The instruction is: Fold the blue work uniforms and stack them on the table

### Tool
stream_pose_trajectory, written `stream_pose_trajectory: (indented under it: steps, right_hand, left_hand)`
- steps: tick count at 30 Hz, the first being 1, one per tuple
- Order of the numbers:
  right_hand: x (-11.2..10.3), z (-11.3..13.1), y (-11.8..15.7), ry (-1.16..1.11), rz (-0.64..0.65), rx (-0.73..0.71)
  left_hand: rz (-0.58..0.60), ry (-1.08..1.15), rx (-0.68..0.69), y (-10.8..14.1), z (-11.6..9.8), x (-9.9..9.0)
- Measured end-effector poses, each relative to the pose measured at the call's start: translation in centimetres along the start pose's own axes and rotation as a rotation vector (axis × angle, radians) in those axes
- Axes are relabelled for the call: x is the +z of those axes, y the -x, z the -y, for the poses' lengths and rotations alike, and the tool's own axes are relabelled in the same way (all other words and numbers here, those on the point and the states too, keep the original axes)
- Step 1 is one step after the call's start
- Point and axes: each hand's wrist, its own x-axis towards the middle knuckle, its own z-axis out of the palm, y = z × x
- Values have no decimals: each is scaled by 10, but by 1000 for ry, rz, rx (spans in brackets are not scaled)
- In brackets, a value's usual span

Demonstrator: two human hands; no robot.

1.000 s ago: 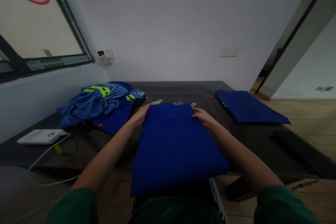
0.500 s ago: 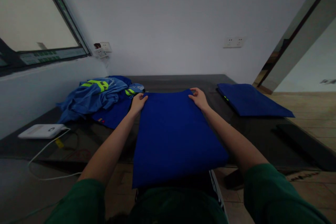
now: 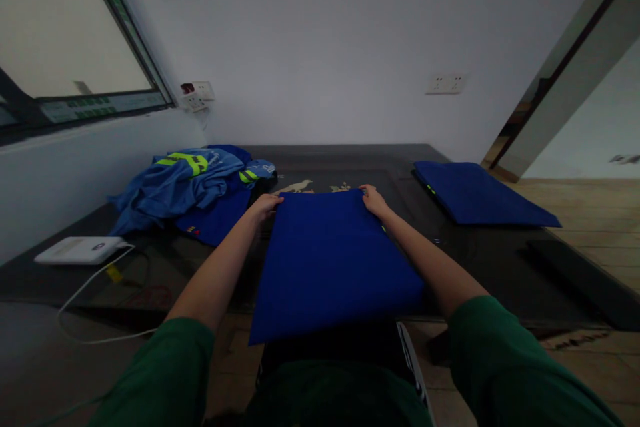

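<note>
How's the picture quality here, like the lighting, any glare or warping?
Head view: dim overall, the wall pale but the table dark; head view: the blue cloth looks flat, with little fabric texture; head view: no strong glare, and apparent wide-angle stretching towards the edges, as at the right sleeve.

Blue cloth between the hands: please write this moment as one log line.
left hand: pinches blue cloth, far left corner; right hand: pinches far right corner; table, right: second cloth, folded; left: crumpled garments

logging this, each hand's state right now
Left hand: closed, holding the folded blue garment, far left corner.
Right hand: closed, holding its far right corner.
</note>
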Motion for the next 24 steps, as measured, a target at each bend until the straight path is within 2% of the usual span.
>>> stream_pose_trajectory:
  steps: [4,8,13,19,24]
  right_hand:
    - [-11,5,-3,11,-22,-16]
    - [-19,11,-7,31,-54,-26]
    - [-10,10,-5,66,-48,31]
    - [2,6,0,74,-43,57]
    - [-5,14,4,34,-49,48]
  left_hand:
    - [8,16,10,-8,-8,-1]
    - [-88,-63,72,-20,-11,2]
    - [-196,-283,124,-27,-1,19]
    - [-222,-513,126,-21,5,33]
    - [-208,-657,158,-8,-5,36]
